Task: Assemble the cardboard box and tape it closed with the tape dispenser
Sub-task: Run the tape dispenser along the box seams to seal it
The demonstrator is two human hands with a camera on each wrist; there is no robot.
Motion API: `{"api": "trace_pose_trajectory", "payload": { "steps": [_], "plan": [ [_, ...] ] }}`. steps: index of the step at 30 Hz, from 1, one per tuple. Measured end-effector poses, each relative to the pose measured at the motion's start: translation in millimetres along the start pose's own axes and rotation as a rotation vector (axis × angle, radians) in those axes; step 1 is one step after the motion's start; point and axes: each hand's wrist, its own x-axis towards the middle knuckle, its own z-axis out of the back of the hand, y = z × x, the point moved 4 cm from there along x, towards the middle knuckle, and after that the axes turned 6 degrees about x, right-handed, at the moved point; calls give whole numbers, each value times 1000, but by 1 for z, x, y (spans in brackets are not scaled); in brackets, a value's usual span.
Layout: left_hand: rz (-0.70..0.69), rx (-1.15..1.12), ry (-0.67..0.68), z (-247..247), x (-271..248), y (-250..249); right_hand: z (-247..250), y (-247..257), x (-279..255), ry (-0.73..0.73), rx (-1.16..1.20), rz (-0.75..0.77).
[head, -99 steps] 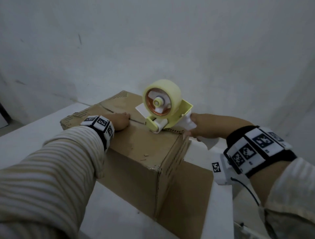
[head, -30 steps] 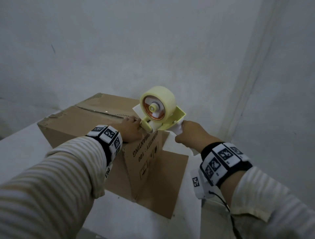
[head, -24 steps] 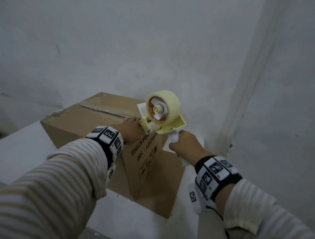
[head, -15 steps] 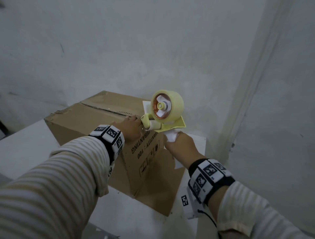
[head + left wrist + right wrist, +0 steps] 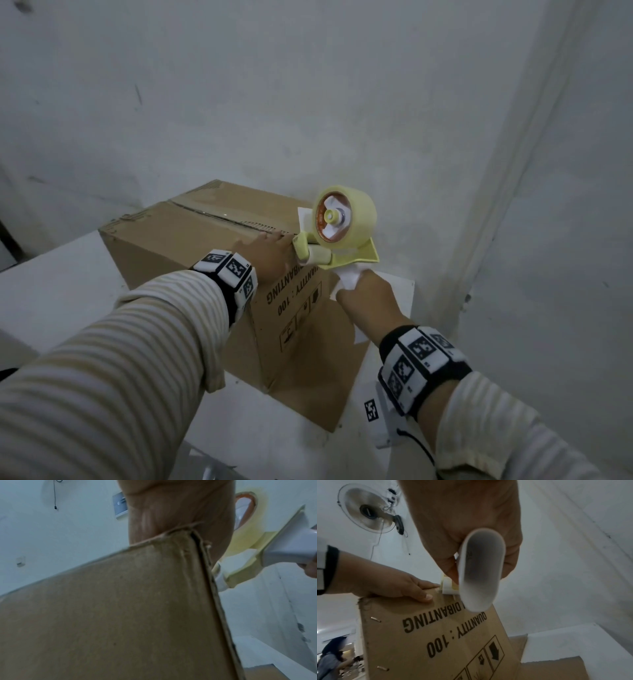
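A brown cardboard box (image 5: 191, 246) stands on a white table, its top flaps closed, with a glossy strip along the centre seam. My left hand (image 5: 270, 253) rests on the near right top corner, fingers flat on top and thumb (image 5: 423, 595) straight on the printed end face (image 5: 436, 635). My right hand (image 5: 363, 301) grips the white handle (image 5: 481, 574) of the yellow tape dispenser (image 5: 339, 226). The dispenser's front roller sits at the top edge of the end face, right beside my left fingertips. In the left wrist view the box side (image 5: 120, 615) fills the frame and the dispenser (image 5: 248, 547) shows at upper right.
A cardboard flap (image 5: 318, 387) lies flat on the white table (image 5: 51, 284) at the foot of the box's end face. Grey walls meet in a corner close behind and to the right. A wall fan (image 5: 368, 509) and a distant person (image 5: 330, 660) show in the right wrist view.
The dispenser has travelled along the seam to the box's right end and tipped over the edge. My right hand has dropped lower. My left hand shifted to the corner and stays there.
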Motion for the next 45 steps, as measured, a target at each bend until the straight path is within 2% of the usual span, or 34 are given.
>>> {"api": "trace_pose_trajectory", "payload": {
  "steps": [3, 8, 14, 16, 18, 19, 21, 23, 25, 29, 32, 36, 41, 45],
  "plan": [
    [5, -9, 17, -2, 1, 1, -3, -11, -7, 39, -91, 1],
    [-60, 64, -22, -2, -5, -6, 6, -11, -3, -10, 59, -60],
    [-67, -2, 157, 15, -12, -15, 18, 21, 10, -86, 280, -25],
    [-51, -133, 170, 29, -20, -16, 22, 37, 12, -78, 335, 7],
    [11, -322, 97, 46, -21, -12, 28, 53, 15, -71, 355, 42],
    [67, -464, 49, 52, -19, -8, 31, 62, 16, -73, 359, 61],
    [197, -936, 45, 62, -17, 5, 36, 80, 18, -77, 360, 102],
    [188, -1360, 134, 70, -12, 12, 40, 96, 20, -86, 348, 126],
    [191, -1624, 180, 82, -9, 19, 43, 110, 23, -102, 323, 146],
    [107, -1867, 172, 104, 16, 37, 40, 132, 34, -157, 270, 175],
    [24, -1888, 165, 113, 41, 48, 27, 146, 52, -194, 218, 179],
    [-8, -1854, 211, 114, 83, 75, 4, 163, 82, -245, 151, 143],
    [-106, -1772, 388, 109, 139, 107, -24, 180, 115, -332, 166, 33],
    [-219, -1670, 494, 108, 162, 111, -32, 189, 121, -384, 149, -53]
  ]
}}
